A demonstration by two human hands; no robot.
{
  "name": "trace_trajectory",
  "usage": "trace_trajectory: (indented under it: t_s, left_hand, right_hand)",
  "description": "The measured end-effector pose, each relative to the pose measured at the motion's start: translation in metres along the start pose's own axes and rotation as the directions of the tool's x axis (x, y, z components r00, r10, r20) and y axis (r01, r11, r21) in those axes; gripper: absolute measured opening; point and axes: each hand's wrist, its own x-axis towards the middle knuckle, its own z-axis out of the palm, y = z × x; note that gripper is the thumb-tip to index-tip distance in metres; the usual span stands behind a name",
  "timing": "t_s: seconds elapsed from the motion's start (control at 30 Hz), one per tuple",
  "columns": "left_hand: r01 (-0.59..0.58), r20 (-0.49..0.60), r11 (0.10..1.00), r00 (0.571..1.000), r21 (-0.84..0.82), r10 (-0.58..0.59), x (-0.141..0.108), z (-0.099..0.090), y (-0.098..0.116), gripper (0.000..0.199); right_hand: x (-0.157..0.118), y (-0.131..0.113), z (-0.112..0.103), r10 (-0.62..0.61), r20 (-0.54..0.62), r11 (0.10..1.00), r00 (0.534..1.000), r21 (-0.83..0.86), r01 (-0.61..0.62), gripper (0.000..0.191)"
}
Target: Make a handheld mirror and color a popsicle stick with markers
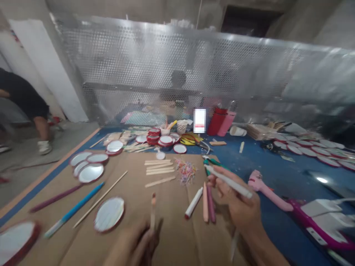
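Observation:
Low in the view, my left hand [135, 244] is closed on a wooden craft stick [153, 214], held upright with an orange-brown tip; the hand is slightly blurred. My right hand [241, 207] pinches a white marker [230, 181], slanted up to the left. Between the hands, on brown cardboard [177, 236], lie a white marker with a dark red end [194, 202], a peach marker [205, 203] and a mauve marker [211, 203]. Farther back are several bare craft sticks [159, 168] and a pile of coloured thread-like bits [186, 171]. A white disc with a red rim [109, 214] lies left of my left hand.
More red-rimmed discs [90, 173] lie at left and right. A blue pen [74, 208] and a thin wooden stick [101, 199] rest at left. At right are a pink cable [277, 197] and a magenta power strip [318, 225]. A perforated metal panel [138, 66] stands behind; a person [24, 92] is at far left.

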Motion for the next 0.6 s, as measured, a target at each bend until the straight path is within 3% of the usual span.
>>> trace_trajectory:
  t_s: [0.07, 0.13, 0.17, 0.27, 0.47, 0.6]
  left_hand:
    - [-0.090, 0.034, 0.994, 0.995, -0.061, 0.092, -0.002, 0.001, 0.004, 0.041]
    - [-0.111, 0.045, 0.993, 0.993, -0.040, 0.113, -0.003, 0.002, 0.006, 0.037]
    - [-0.098, 0.058, 0.994, 0.993, -0.048, 0.101, -0.003, 0.002, 0.007, 0.034]
    - [-0.058, 0.074, 0.995, 0.995, -0.084, 0.065, -0.002, 0.002, 0.008, 0.027]
    - [-0.106, 0.112, 0.990, 0.987, -0.091, 0.116, -0.002, 0.000, 0.009, 0.021]
    - [-0.153, 0.108, 0.985, 0.981, -0.079, 0.161, -0.002, 0.000, 0.006, 0.023]
  right_hand:
    - [-0.014, -0.015, 0.006, 0.087, -0.042, 0.993, 0.995, 0.079, -0.083, 0.023]
    - [-0.033, -0.037, 0.012, 0.112, 0.001, 0.988, 0.994, 0.104, -0.111, 0.012]
    - [-0.044, -0.048, 0.015, 0.090, 0.043, 0.990, 0.995, 0.104, -0.094, 0.007]
    - [-0.078, -0.071, 0.030, 0.009, 0.107, 0.994, 0.994, 0.108, -0.021, 0.013]
    - [-0.116, -0.066, 0.072, 0.144, -0.024, 0.989, 0.989, 0.030, -0.144, 0.011]
    - [-0.118, -0.057, 0.083, 0.062, -0.031, 0.998, 0.998, -0.024, -0.063, 0.014]
